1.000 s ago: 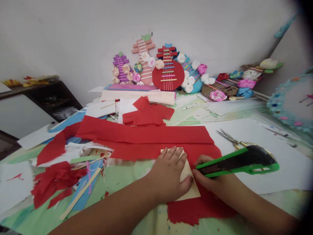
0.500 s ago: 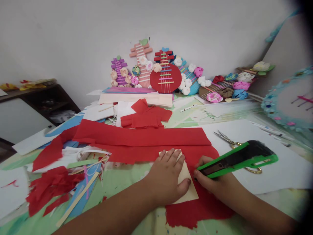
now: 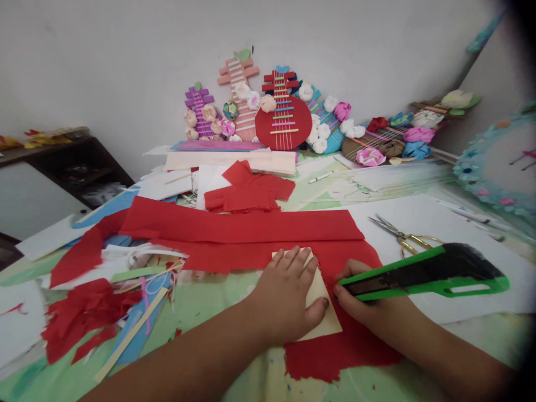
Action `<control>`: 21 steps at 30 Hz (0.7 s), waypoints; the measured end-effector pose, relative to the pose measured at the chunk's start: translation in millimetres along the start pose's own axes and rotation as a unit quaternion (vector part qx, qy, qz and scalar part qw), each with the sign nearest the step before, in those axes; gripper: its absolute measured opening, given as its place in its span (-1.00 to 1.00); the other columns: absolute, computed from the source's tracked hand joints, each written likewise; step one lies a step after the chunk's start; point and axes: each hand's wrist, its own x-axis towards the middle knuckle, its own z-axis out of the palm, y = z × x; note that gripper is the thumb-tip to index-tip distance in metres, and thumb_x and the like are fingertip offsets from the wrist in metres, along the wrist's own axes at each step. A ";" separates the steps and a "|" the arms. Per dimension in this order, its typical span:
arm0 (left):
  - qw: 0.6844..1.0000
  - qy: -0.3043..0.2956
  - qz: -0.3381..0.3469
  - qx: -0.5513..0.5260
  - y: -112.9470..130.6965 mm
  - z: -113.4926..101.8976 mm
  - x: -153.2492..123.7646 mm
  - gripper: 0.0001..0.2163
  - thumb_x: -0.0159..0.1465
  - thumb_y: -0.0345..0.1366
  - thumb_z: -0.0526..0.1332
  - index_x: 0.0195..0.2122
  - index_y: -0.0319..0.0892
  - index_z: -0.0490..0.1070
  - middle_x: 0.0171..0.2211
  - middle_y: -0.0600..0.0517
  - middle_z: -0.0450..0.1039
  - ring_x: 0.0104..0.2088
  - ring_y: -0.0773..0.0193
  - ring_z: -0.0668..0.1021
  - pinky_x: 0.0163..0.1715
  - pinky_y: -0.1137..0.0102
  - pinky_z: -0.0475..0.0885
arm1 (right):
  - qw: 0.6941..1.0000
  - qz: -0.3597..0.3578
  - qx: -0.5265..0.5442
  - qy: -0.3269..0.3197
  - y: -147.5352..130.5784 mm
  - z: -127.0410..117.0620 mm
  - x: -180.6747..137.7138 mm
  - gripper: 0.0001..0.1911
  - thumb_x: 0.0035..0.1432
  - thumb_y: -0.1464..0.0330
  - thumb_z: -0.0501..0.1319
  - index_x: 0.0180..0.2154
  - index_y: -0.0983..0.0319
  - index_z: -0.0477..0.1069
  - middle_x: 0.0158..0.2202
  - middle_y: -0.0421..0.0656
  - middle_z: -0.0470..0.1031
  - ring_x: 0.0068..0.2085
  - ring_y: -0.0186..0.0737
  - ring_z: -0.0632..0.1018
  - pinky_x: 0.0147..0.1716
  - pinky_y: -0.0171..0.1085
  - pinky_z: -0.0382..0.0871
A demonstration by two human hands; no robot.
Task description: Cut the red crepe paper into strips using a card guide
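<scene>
Left hand (image 3: 287, 301) lies flat, fingers a bit apart, on a pale card (image 3: 323, 312) that looks stiff and light; press its middle. Under it, toward the desk's (image 3: 218, 301) near edge, the red sheet (image 3: 318, 357) seems soft and easy to tear. Right hand (image 3: 377, 307) curls round the green cutter's (image 3: 422, 273) front; hold its hard sides.

Cream card (image 3: 317, 287) and green knife (image 3: 419, 273) partly hidden by 2 hands (image 3: 288, 301), blue-edged disc (image 3: 502, 167) cut off at right

The knife (image 3: 422, 273) is green and black, card (image 3: 321, 296) pale yellow, sheet beneath (image 3: 322, 354) plain red, tablecloth (image 3: 218, 304) mottled green
</scene>
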 end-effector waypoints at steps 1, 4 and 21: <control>1.000 0.001 0.002 0.000 -0.1 0.4 -0.1 -0.44 0.23 -0.02 -0.14 0.16 -0.31 -0.02 0.18 -0.13 -0.10 0.15 0.05 -0.02 0.08 0.10 -0.10 | 1.000 -0.003 -0.004 0.002 -0.2 0.6 -0.2 -0.85 0.05 0.32 -0.01 -0.54 0.17 0.08 -0.63 -0.30 0.20 -0.57 -0.34 0.32 -0.52 -0.32 0.24; 1.000 0.003 0.003 0.001 -0.1 0.8 -0.2 -0.44 0.24 -0.02 -0.15 0.16 -0.30 -0.01 0.18 -0.13 -0.10 0.15 0.05 -0.02 0.08 0.10 -0.10 | 1.000 -0.028 -0.010 -0.001 0.4 2.2 0.1 -0.84 0.02 0.33 0.02 -0.56 0.17 0.09 -0.64 -0.30 0.22 -0.59 -0.35 0.32 -0.55 -0.34 0.23; 1.000 0.003 0.002 0.000 -0.1 0.2 0.1 -0.44 0.24 -0.02 -0.15 0.16 -0.30 -0.02 0.18 -0.13 -0.10 0.15 0.04 -0.02 0.08 0.08 -0.09 | 0.999 -0.014 0.042 -0.006 3.6 -0.4 2.4 -0.87 0.02 0.35 0.03 -0.54 0.19 0.17 -0.60 -0.28 0.25 -0.55 -0.34 0.32 -0.53 -0.33 0.23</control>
